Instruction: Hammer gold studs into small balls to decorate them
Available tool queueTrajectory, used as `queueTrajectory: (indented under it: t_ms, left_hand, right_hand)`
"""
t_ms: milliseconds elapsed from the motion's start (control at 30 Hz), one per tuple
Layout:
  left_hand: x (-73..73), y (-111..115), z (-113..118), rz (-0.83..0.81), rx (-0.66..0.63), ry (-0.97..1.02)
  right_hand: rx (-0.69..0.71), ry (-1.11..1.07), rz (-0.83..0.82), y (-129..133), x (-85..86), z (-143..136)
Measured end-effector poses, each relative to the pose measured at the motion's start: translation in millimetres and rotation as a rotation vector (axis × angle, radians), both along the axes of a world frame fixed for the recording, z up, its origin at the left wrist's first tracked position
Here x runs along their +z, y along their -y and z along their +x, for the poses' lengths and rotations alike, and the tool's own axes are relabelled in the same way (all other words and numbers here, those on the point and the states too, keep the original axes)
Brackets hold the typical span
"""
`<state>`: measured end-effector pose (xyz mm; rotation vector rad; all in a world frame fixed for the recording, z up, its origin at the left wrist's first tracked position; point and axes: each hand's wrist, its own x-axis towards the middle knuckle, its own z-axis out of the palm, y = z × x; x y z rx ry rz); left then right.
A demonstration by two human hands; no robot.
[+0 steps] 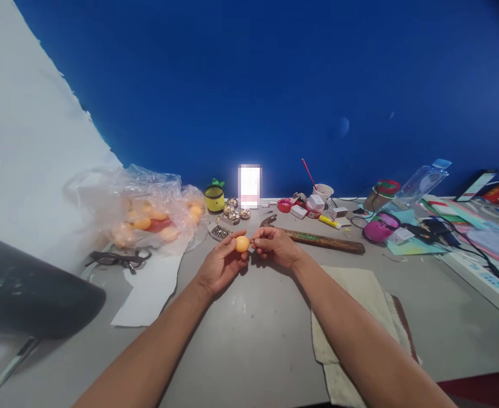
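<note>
An orange ping-pong ball [242,244] sits between the thumb and fingers of my left hand [225,262], just over the grey table. Close against the ball's right side, my right hand [276,246] is closed in a pinch. A tiny thing shows at its fingertips, too small to make out. Behind my left hand lies a small open box [220,233] of little metal pieces. A claw hammer [317,240] with a worn wooden handle lies just beyond my right hand.
A clear plastic bag [147,187] with several orange balls stands at the left, near dark glasses [119,260]. Shiny gold-patterned balls [234,216] sit at the back. A folded cloth [351,294] lies under my right forearm. A power strip [483,277] and clutter occupy the right.
</note>
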<state>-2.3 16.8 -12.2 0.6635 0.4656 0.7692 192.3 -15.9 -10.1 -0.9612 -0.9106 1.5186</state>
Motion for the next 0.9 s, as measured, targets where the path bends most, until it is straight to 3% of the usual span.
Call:
queueTrajectory:
  t_ms: [900]
  left_hand:
    - [-3.2,4.9,7.8,0.209,0.097,-0.217]
  right_hand:
    - [-0.012,0.240,0.052,5.0,3.9,-10.5]
